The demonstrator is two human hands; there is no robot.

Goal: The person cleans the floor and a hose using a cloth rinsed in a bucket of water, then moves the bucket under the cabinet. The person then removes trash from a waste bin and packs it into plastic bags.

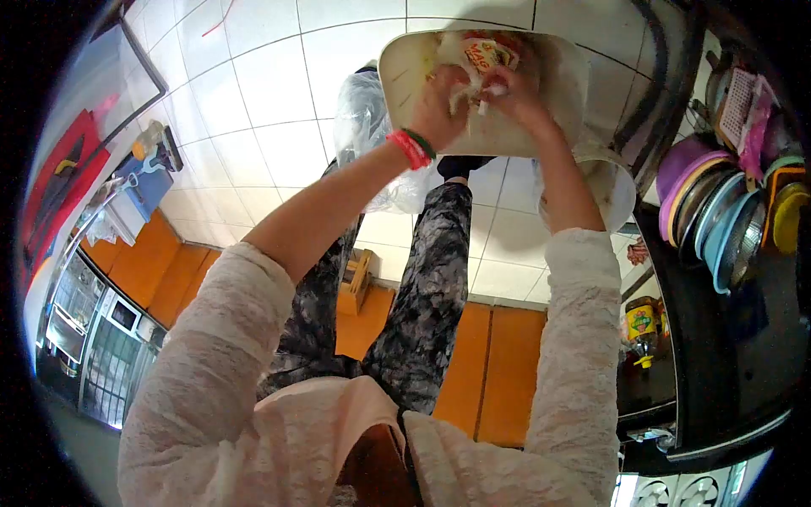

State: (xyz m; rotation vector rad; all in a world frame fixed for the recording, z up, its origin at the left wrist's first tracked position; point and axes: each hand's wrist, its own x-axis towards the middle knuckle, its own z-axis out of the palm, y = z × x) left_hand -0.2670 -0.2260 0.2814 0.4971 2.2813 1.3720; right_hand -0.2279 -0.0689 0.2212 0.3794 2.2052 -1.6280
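Observation:
Both hands meet over a cream-white rectangular bin [541, 139], gripping the gathered top of a white plastic bag [460, 55]. My left hand [441, 106], with a red band and a dark band at the wrist, has its fingers closed on one twisted part. My right hand [517, 97] pinches the bag beside it, and a short white end sticks out between the hands. Just beyond the fingers lies a printed packet [492, 55] with red and yellow lettering reading "MAG". The fingers partly cover the bag, and what is inside it is hard to make out.
A clear plastic bag [363, 118] stands left of the bin, and a whitish bucket [612, 190] sits at its right. Stacked colourful basins [710, 211] and a yellow-capped bottle [642, 329] are at the right. A small wooden stool [355, 283] is near my legs.

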